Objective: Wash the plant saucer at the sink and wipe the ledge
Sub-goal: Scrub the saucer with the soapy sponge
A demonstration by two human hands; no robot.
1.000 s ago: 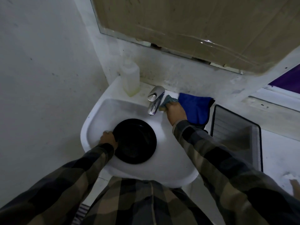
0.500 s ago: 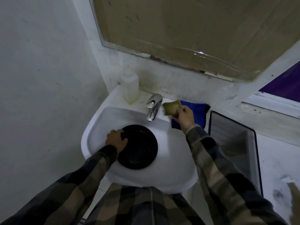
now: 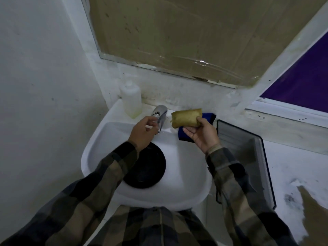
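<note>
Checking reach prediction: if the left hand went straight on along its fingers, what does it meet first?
The tap: the left hand points its fingers at the lever, close by. Depth unclear; they may already touch.

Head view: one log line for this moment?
left hand at tap | right hand holds sponge | saucer in sink

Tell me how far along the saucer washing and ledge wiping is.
Done: the black saucer lies in the sink, and the right hand holds the sponge. In hand: the left hand reaches for the tap; no running water shows. Left: scrubbing and rinsing the saucer, then the wiping; the blue cloth lies on the sink's back edge.
</note>
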